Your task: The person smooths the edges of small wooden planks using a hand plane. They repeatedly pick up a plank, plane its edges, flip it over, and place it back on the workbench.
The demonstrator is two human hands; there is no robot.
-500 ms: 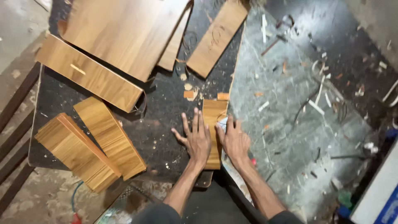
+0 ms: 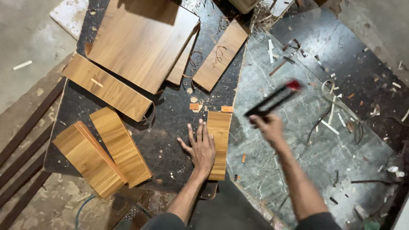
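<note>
Pressure is kept on the narrow wood strip [image 2: 219,142] by the flat, spread-fingered left hand [image 2: 201,148], while a blurred black, red-tipped tool [image 2: 272,99], perhaps a trimmer, is gripped in the raised right hand [image 2: 267,127], so trimming seems unfinished.

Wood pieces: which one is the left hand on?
The narrow upright strip at the dark board's right edge; the left hand lies against it, other pieces lie apart.

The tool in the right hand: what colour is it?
The tool in the right hand is black with a red tip, motion-blurred; seen in the head view, the only one.
</note>
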